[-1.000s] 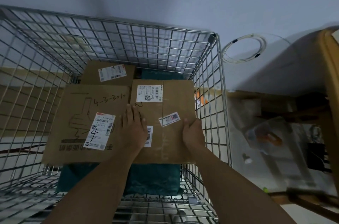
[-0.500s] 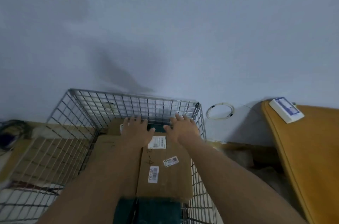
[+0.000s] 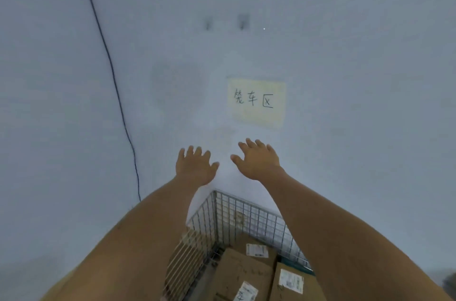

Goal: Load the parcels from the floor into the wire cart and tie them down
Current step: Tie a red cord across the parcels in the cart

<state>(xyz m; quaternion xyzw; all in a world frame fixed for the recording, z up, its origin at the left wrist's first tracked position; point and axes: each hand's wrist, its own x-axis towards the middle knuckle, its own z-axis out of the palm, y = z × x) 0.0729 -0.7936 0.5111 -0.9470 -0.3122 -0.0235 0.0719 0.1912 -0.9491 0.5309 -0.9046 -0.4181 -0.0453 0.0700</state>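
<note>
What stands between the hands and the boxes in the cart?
Nothing visible. The left hand and right hand are open, held up before the wall, above the cart, whose top is open over the boxes.

A pale yellow paper sign [image 3: 256, 103] stuck on the wall [image 3: 345, 54] carries three black handwritten characters: 笼车区. Down in the wire cart [image 3: 246, 212], the back parcel [image 3: 239, 244], the left parcel [image 3: 237, 268] and the right parcel [image 3: 276, 292] each bear a white shipping label with barcodes, but from here the print is too small and blurred to read. Dark pen scrawl on the left parcel's top can't be made out either.
</note>
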